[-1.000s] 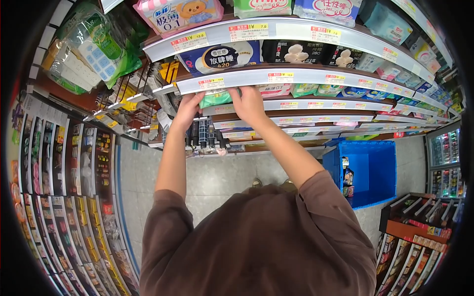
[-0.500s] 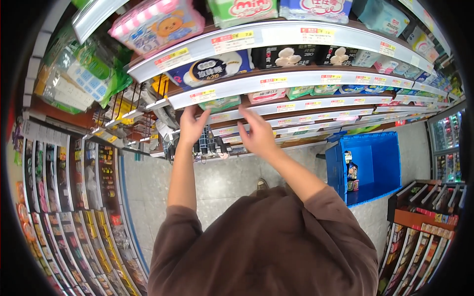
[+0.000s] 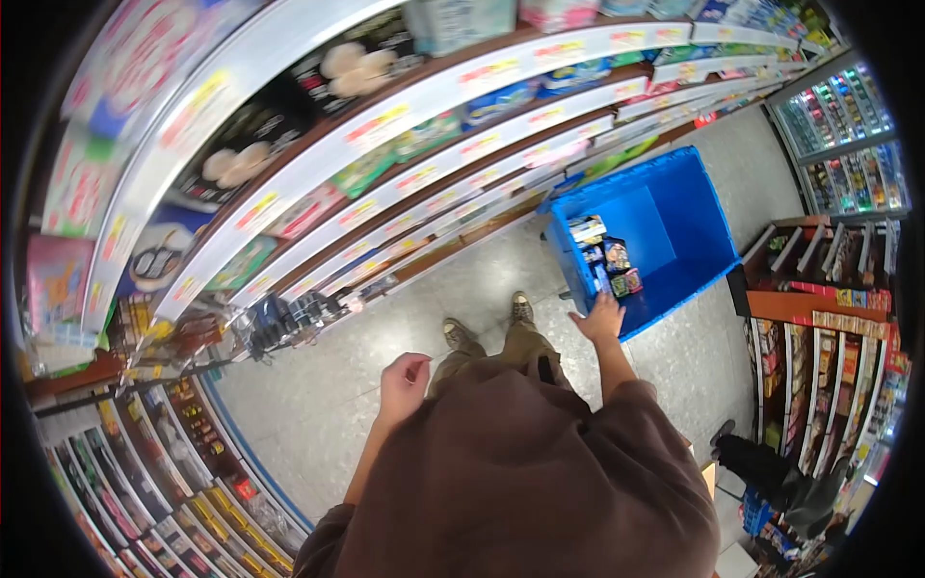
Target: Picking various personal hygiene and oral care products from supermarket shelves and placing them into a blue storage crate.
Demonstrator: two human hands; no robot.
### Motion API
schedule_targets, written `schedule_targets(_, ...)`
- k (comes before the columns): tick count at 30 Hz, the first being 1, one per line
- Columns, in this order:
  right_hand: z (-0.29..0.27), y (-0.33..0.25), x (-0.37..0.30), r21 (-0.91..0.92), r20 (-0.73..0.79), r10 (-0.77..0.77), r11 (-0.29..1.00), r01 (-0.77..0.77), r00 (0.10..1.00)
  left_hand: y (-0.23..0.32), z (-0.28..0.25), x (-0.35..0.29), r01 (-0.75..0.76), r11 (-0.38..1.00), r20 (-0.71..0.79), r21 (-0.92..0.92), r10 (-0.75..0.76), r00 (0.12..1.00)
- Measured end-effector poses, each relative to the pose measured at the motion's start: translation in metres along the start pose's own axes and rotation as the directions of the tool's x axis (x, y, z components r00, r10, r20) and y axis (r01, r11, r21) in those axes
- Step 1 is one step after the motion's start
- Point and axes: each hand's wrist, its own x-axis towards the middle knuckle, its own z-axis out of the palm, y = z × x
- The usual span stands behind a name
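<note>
The blue bin (image 3: pixel 674 220) is located right of centre in the upper half of the frame, turned so that its left wall slopes from upper left to lower right. The right hand (image 3: pixel 602 320) is the nearer of the two and is positioned at the bin's lower-left corner, where its fingers overlap the rim; whether they bear on the rim or sit just above it cannot be told. These fingers are extended and spread, the thumb set off to the left, with no object visible in the grasp. From the fingertips, the bin's interior extends toward the upper right of the frame. The small packages (image 3: pixel 617 253) lie inside the bin along its left wall, directly above the fingertips in the frame. The opening appears almost square under the lens curvature, so its long axis cannot be determined. The left hand (image 3: pixel 405 380) is well apart from the bin, left of centre in the frame, above the tiled floor (image 3: pixel 299 380) and nearest to the brown shirt (image 3: pixel 530 462). Its fingers are curled inward; no item shows in them, but how fully they are closed cannot be told. The stocked shelving (image 3: pixel 434 96) spans the upper left, apart from both hands.
</note>
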Motion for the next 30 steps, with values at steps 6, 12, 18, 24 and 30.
schedule_targets(6,0.074,0.065,0.022,0.210,-0.105,-0.123,0.967,0.143,0.987,0.087,0.073,0.034,-0.211,0.971,0.245,0.114,0.178,0.953)
schedule_targets(12,0.084,0.089,0.019,0.282,-0.071,-0.242,0.926,0.252,0.968,0.110,0.113,0.048,-0.174,0.969,0.178,0.176,0.143,0.974)
schedule_targets(18,0.085,0.111,0.006,0.341,0.016,-0.275,0.905,0.253,0.961,0.114,0.137,0.041,-0.051,0.974,0.146,0.219,0.019,0.989)
schedule_targets(24,0.066,0.116,0.014,0.313,0.105,-0.348,0.901,0.301,0.932,0.115,0.156,0.044,-0.009,0.969,0.149,0.245,-0.029,0.988)
schedule_targets(30,0.034,0.117,0.095,0.529,0.127,-0.278,0.831,0.172,0.952,0.114,0.167,0.044,-0.019,0.958,0.232,0.285,-0.050,0.972)
